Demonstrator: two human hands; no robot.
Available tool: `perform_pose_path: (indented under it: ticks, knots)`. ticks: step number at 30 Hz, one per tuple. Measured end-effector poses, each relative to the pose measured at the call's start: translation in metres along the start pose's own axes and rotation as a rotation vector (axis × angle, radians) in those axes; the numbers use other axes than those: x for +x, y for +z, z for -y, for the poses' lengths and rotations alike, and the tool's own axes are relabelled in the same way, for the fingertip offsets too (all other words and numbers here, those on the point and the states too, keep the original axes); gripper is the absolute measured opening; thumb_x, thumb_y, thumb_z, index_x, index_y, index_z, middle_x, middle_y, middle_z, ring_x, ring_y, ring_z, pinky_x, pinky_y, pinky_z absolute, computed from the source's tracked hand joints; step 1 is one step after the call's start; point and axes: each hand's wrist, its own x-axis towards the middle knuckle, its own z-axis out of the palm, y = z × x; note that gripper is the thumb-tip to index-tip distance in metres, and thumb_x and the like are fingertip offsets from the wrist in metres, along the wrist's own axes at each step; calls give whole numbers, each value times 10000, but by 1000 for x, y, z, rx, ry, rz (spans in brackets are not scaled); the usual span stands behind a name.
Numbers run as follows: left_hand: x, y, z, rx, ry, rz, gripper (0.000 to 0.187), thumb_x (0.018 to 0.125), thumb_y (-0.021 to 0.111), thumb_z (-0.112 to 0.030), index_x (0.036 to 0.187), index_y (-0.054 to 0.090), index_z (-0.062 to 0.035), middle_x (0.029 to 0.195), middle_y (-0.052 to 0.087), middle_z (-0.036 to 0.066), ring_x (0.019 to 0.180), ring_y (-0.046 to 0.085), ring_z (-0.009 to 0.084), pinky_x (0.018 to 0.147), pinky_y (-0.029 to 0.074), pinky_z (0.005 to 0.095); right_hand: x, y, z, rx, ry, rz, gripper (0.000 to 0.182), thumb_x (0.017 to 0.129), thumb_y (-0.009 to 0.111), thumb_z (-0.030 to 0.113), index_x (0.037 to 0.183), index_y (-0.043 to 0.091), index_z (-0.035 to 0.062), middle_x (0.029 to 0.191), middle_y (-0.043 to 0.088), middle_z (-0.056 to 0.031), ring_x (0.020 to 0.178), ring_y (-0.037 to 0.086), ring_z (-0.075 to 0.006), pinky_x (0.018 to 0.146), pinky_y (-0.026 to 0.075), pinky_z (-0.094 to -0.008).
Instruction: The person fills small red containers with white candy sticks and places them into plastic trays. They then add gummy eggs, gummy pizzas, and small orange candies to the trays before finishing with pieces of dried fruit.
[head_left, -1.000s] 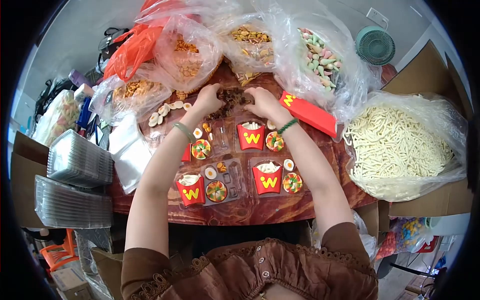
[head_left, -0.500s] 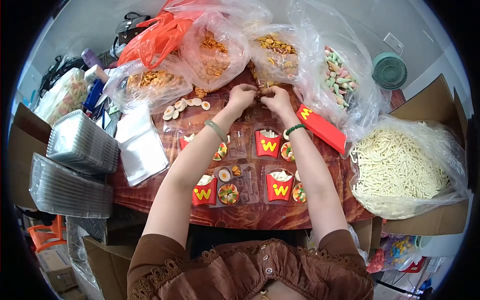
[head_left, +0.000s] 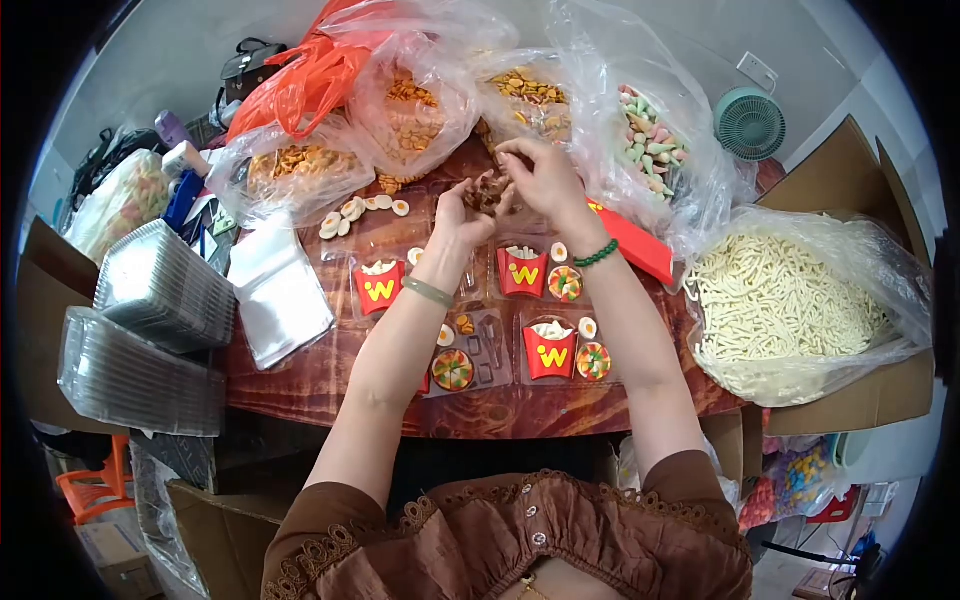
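My left hand point(head_left: 466, 214) is cupped around several small brown pieces point(head_left: 487, 193). Above them my right hand point(head_left: 545, 180) has its fingers bent at the pile; whatever lies between its fingertips is too small to make out. Below the hands, clear trays hold red fries boxes point(head_left: 550, 350) with a yellow mark, round pizza-like pieces point(head_left: 453, 369) and egg-like pieces point(head_left: 587, 327). One tray also has small orange pieces point(head_left: 465, 324). A red flat packet point(head_left: 637, 247) lies beside my right wrist.
Open plastic bags of orange pieces point(head_left: 410, 130) and pastel cones point(head_left: 652, 145) stand at the back. Stacked clear trays point(head_left: 165, 285) and clear film sheets point(head_left: 280, 295) are left. A box with a bag of pale sticks point(head_left: 790, 305) stands right; a green fan point(head_left: 750, 124) is behind.
Both hands have come away from the back bags toward me. My left hand has turned up with brown pieces in it, and my right hand has risen over it. The view has shifted slightly.
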Motion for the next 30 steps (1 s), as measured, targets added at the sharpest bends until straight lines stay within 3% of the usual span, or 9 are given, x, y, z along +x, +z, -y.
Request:
perform_pose_path:
  ticks: [1, 2, 5, 8, 10, 14, 16, 26, 30]
  knots:
    - [-15, -1, 3, -43, -53, 76, 312, 968, 324, -185, 1076, 532, 20, 1110, 574, 186, 1078, 537, 341, 935, 453, 502, -4, -8, -3, -81, -81, -22, 190, 877, 584, 115, 1012, 649, -3, 862, 692, -92, 767, 664, -163, 681, 515, -269]
    - [-31, -3, 7, -86, -109, 148, 327, 971, 309, -163, 1125, 510, 45, 1178, 548, 213, 1160, 499, 367, 1011, 410, 527, -13, -13, -1, 116, 61, 47, 209, 832, 616, 109, 1008, 650, 3, 809, 678, -128, 729, 666, -203, 668, 521, -324]
    - [-74, -11, 22, -80, -106, 122, 329, 969, 326, -144, 1129, 487, 94, 1175, 537, 246, 1148, 503, 383, 1031, 394, 534, -38, -22, 10, 175, 205, 288, 227, 827, 642, 138, 1007, 652, -1, 838, 678, -116, 758, 653, -172, 693, 515, -315]
    - [-102, -34, 35, -3, -171, 188, 301, 981, 317, -188, 1059, 517, 23, 1083, 586, 189, 1027, 579, 326, 939, 482, 503, -60, -23, 21, -140, -143, 478, 220, 801, 659, 119, 1003, 655, 33, 989, 642, -126, 877, 634, -228, 744, 501, -329]
    - [-123, -47, 41, 0, -225, 189, 294, 983, 318, -187, 1060, 520, 12, 1084, 593, 167, 979, 598, 308, 919, 497, 492, -73, -21, 25, -128, -156, 561, 194, 794, 654, 116, 977, 657, 51, 943, 646, -125, 838, 638, -261, 730, 503, -342]
    - [-165, -48, 47, 48, -253, 94, 307, 984, 310, -172, 1100, 504, 37, 1103, 576, 206, 1054, 572, 355, 926, 493, 494, -95, -23, 46, -73, -84, 617, 130, 818, 624, 119, 905, 634, 23, 835, 660, -85, 743, 642, -204, 666, 510, -308]
    - [-182, -45, 49, 69, -253, 89, 329, 982, 318, -172, 1145, 484, 61, 1126, 562, 222, 1105, 542, 386, 930, 496, 479, -103, -22, 51, 310, 312, 694, 140, 835, 611, 122, 897, 624, -3, 824, 668, -72, 720, 626, -137, 647, 505, -277]
    - [-222, -69, 67, 216, -320, 45, 405, 995, 254, -202, 1256, 399, 74, 1198, 523, 224, 1093, 554, 387, 902, 526, 428, -121, -12, 67, 0, 55, 1116, 213, 839, 632, 144, 954, 647, -35, 806, 675, -78, 700, 627, -120, 648, 511, -267]
    - [-238, -75, 68, 125, -390, 69, 426, 1000, 252, -213, 1277, 362, 91, 1239, 490, 242, 1133, 522, 416, 919, 521, 416, -134, -4, 63, 263, 288, 1237, 163, 829, 664, 127, 905, 634, -14, 809, 666, -56, 700, 612, -102, 629, 508, -252]
